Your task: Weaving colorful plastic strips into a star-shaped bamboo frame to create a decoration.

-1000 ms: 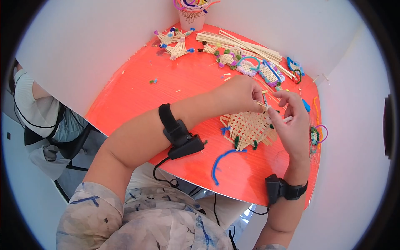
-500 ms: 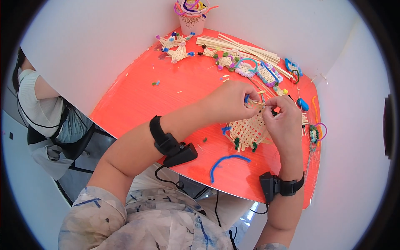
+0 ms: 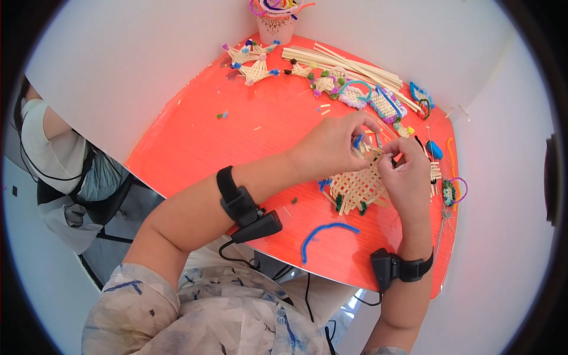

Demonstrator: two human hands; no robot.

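Note:
A woven mat of pale flat strips [image 3: 358,188] lies tilted on the red table under my two hands, with dark green and blue pipe cleaner bits on its edge. My left hand [image 3: 336,144] is curled at its far left edge, the thumb against the strips and the index finger lifted away. A blue pipe cleaner tuft [image 3: 357,141] shows inside that curl. My right hand [image 3: 405,168] pinches the mat's far right edge; its fingertips partly hide what lies between them. Nearer me, a curved blue pipe cleaner [image 3: 325,232] rests on the table.
Woven stars [image 3: 255,71], small woven pieces with fuzzy borders [image 3: 387,105] and a bundle of pale strips [image 3: 349,66] line the back. A pink pot [image 3: 276,31] of pipe cleaners stands in the corner. White partitions [image 3: 148,53] flank the table [image 3: 219,142]. Another person [image 3: 56,142] sits at left.
My left index finger has lifted away from the right hand's fingertips, leaving a gap between the hands. The right hand stays at the mat's edge. The whole view has shifted slightly.

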